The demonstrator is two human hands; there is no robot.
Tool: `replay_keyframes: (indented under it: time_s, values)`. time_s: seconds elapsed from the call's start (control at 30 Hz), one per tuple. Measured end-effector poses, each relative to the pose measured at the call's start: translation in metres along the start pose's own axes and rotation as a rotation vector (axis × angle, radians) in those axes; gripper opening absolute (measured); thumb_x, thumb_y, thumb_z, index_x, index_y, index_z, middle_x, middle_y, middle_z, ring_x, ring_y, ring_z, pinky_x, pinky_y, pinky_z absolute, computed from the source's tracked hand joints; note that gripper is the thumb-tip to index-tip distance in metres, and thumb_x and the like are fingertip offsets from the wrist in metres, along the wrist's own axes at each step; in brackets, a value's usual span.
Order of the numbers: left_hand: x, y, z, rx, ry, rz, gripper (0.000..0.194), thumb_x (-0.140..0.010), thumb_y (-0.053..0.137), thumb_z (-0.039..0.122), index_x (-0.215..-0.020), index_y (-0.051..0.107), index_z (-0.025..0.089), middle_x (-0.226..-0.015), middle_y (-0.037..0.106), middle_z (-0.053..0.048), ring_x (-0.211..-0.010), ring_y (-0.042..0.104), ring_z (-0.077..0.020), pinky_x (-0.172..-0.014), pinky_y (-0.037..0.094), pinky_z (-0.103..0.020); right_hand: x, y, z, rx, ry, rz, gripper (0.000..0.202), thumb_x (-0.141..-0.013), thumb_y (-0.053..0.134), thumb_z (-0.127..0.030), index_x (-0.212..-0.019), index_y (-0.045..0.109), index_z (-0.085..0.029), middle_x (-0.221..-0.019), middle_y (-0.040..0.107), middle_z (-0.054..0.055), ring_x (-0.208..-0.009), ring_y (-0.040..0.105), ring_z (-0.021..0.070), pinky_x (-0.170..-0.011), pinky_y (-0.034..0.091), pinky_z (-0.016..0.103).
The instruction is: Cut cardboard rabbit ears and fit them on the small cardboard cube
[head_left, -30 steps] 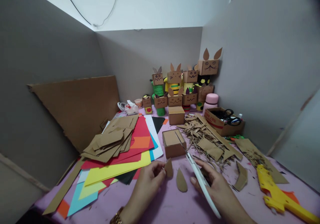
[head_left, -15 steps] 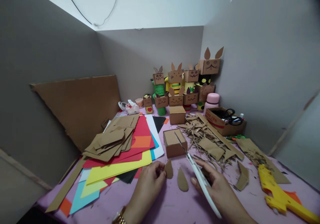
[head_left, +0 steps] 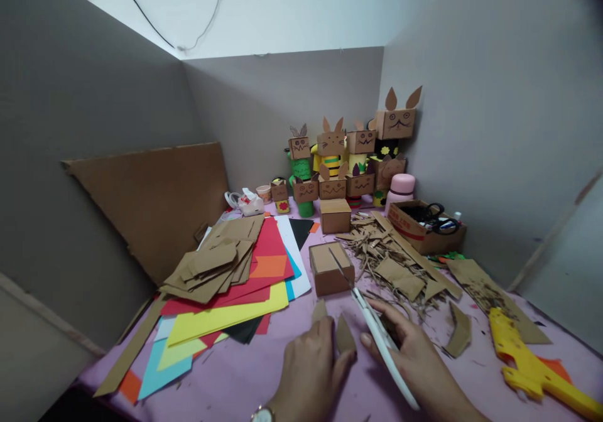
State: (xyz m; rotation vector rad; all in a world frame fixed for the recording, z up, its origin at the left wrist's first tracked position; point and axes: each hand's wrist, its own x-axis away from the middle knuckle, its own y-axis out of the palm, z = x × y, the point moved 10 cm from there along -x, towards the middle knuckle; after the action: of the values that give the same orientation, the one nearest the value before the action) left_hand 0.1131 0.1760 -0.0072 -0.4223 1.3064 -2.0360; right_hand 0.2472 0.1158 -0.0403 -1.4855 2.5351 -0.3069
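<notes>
My left hand (head_left: 313,359) rests over the table with its thumb spread from the fingers. Its thumb touches the lower end of a leaf-shaped cardboard piece (head_left: 345,334). A second leaf-shaped cardboard piece (head_left: 319,311) shows just beyond the fingers, its lower part hidden. My right hand (head_left: 407,353) is closed around white-handled scissors (head_left: 377,334), whose blades point away toward a small cardboard box (head_left: 331,276). The blades overlap the box's outline in this view; I cannot tell whether they touch it.
Coloured paper (head_left: 226,318) and cut cardboard (head_left: 207,265) lie left. Cardboard scraps (head_left: 377,252), a box of tools (head_left: 424,237) and a yellow glue gun (head_left: 518,353) are on the right. Several box-headed animal figures (head_left: 332,142) stand behind another box (head_left: 335,216).
My left hand has moved right from the left leaf-shaped piece and now reaches the right one, covering part of both. My right hand keeps the scissors almost still.
</notes>
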Motion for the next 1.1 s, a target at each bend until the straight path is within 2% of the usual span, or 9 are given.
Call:
replay_keyframes:
  time_s: [0.2, 0.3, 0.47, 0.53, 0.63, 0.73, 0.83, 0.93, 1.1]
  values:
    - [0.001, 0.01, -0.002, 0.049, -0.048, -0.008, 0.018, -0.081, 0.051, 0.03, -0.093, 0.057, 0.018, -0.085, 0.071, -0.01, -0.077, 0.065, -0.0288, -0.06, 0.038, -0.031, 0.001, -0.001, -0.004, -0.028, -0.019, 0.009, 0.05, -0.067, 0.067, -0.026, -0.115, 0.056, -0.023, -0.122, 0.06, 0.009, -0.111, 0.053, 0.0267, -0.098, 0.037, 0.042]
    - [0.001, 0.011, -0.002, 0.183, -0.031, 0.026, 0.008, -0.079, 0.05, 0.022, -0.075, 0.056, 0.019, -0.076, 0.068, -0.005, -0.069, 0.061, -0.0217, -0.06, 0.036, -0.027, 0.002, -0.003, -0.009, -0.027, -0.022, 0.03, 0.051, -0.065, 0.067, -0.025, -0.115, 0.057, -0.022, -0.121, 0.061, 0.009, -0.11, 0.054, 0.0278, -0.097, 0.039, 0.042]
    - [-0.001, 0.016, -0.012, 0.511, -0.089, 0.009, 0.017, -0.075, 0.045, 0.017, -0.059, 0.043, 0.02, -0.058, 0.051, 0.003, -0.059, 0.049, -0.0139, -0.055, 0.034, -0.023, 0.002, -0.004, -0.016, -0.021, -0.014, 0.037, 0.052, -0.065, 0.065, -0.024, -0.115, 0.055, -0.019, -0.12, 0.06, 0.011, -0.109, 0.054, 0.0269, -0.096, 0.039, 0.041]
    - [-0.002, 0.016, -0.014, 0.542, -0.107, -0.001, 0.017, -0.075, 0.044, 0.017, -0.059, 0.04, 0.021, -0.056, 0.047, 0.004, -0.057, 0.046, -0.0132, -0.054, 0.033, -0.022, 0.001, -0.003, -0.017, -0.037, -0.014, 0.032, 0.052, -0.064, 0.065, -0.023, -0.115, 0.055, -0.018, -0.117, 0.062, 0.012, -0.105, 0.057, 0.0266, -0.094, 0.041, 0.041]
    - [0.0, 0.009, -0.007, 0.444, -0.05, 0.018, 0.015, -0.076, 0.046, 0.019, -0.062, 0.041, 0.02, -0.06, 0.051, 0.002, -0.06, 0.047, -0.0139, -0.056, 0.034, -0.023, 0.0, -0.004, -0.015, -0.028, -0.007, 0.041, 0.051, -0.064, 0.065, -0.024, -0.114, 0.056, -0.018, -0.113, 0.064, 0.012, -0.101, 0.058, 0.0271, -0.09, 0.043, 0.041]
    - [0.002, 0.005, 0.005, 0.359, 0.018, -0.001, 0.005, -0.076, 0.051, 0.023, -0.079, 0.049, 0.02, -0.073, 0.059, -0.001, -0.065, 0.052, -0.0162, -0.06, 0.036, -0.025, -0.001, -0.004, -0.011, 0.008, -0.01, 0.046, 0.05, -0.065, 0.065, -0.023, -0.114, 0.057, -0.02, -0.117, 0.062, 0.011, -0.105, 0.057, 0.0269, -0.092, 0.043, 0.04]
    - [0.004, 0.01, 0.019, 0.296, 0.092, -0.052, 0.027, -0.073, 0.056, 0.023, -0.099, 0.05, 0.019, -0.089, 0.061, -0.005, -0.077, 0.055, -0.02, -0.066, 0.04, -0.028, -0.001, -0.003, -0.007, 0.008, -0.006, 0.037, 0.049, -0.066, 0.066, -0.025, -0.113, 0.058, -0.021, -0.114, 0.065, 0.009, -0.103, 0.059, 0.0267, -0.091, 0.043, 0.039]
    - [0.005, 0.015, 0.031, 0.231, 0.182, -0.069, 0.024, -0.071, 0.055, 0.016, -0.094, 0.053, 0.019, -0.097, 0.058, -0.008, -0.085, 0.055, -0.0219, -0.071, 0.042, -0.029, -0.001, -0.002, -0.006, 0.007, 0.006, 0.037, 0.047, -0.066, 0.067, -0.025, -0.112, 0.059, -0.022, -0.107, 0.068, 0.007, -0.098, 0.061, 0.0265, -0.09, 0.045, 0.039]
    - [0.006, 0.018, 0.04, 0.256, 0.258, -0.1, 0.018, -0.074, 0.051, 0.011, -0.09, 0.058, 0.018, -0.097, 0.058, -0.008, -0.087, 0.055, -0.0201, -0.073, 0.043, -0.027, 0.0, -0.005, -0.016, -0.096, -0.013, 0.056, 0.046, -0.067, 0.067, -0.026, -0.112, 0.058, -0.018, -0.107, 0.067, 0.01, -0.096, 0.062, 0.0255, -0.085, 0.048, 0.038]
